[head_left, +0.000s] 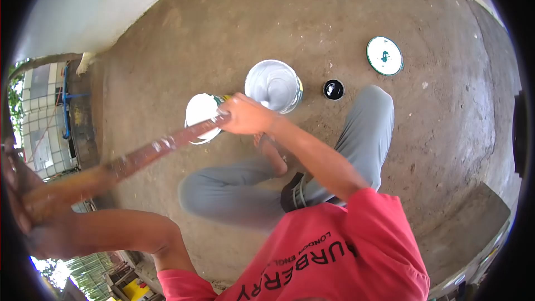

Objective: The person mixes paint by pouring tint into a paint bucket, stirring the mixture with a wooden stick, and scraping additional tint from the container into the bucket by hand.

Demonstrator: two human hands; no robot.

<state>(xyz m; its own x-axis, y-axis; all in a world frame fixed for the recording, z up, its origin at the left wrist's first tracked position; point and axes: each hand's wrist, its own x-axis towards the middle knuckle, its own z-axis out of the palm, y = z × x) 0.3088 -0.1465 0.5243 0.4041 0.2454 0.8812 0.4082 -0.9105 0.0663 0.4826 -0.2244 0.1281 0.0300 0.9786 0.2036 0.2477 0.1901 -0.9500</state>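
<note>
Fingers of right hand (244,113) wrapped round brown stick (150,150) near one end, opposite end gripped by blurred left hand (40,229).

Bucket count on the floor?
2. One grey-filled bucket near the middle of the picture; one white bucket just left of it, partly covered by the stick. Others may be hidden behind the body or out of frame.

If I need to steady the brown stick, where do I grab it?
Probably the middle stretch of the brown stick, between the right hand and left hand, coming from the far side: it runs long and slanted, a hand sits toward each end, and the forearms come from the near side.
</note>
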